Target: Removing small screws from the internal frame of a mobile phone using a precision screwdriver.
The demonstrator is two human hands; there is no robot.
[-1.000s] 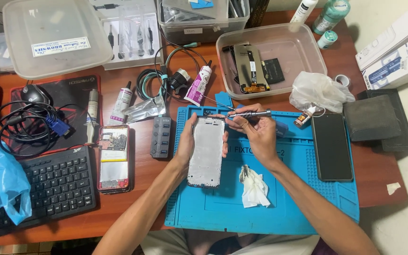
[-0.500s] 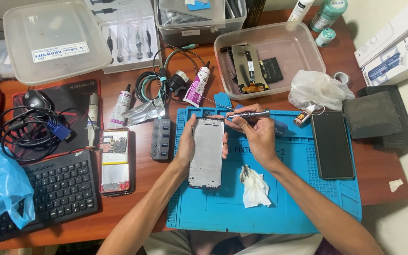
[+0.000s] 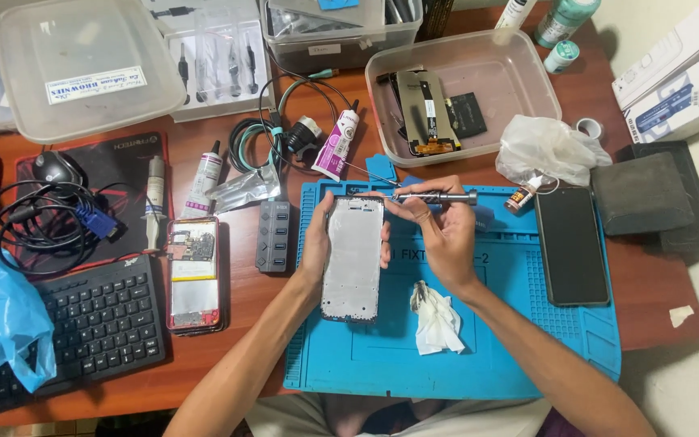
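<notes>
Phone frame [image 3: 353, 257] in left hand [image 3: 317, 243], seemingly touching right hand [image 3: 444, 235].

Silvery matt metal phone frame [image 3: 353, 257], mid frame. Slim brushed-metal screwdriver [image 3: 434, 197] just above right. Blue rubbery matt work mat [image 3: 527, 340] beneath. Crumpled white cloth wipe [image 3: 436, 321]. Glossy black glass phone [image 3: 571, 246], right. Reddish polished wooden table [image 3: 248, 307].

Phone frame [image 3: 353, 257] and screwdriver [image 3: 434, 197] in hand
</notes>
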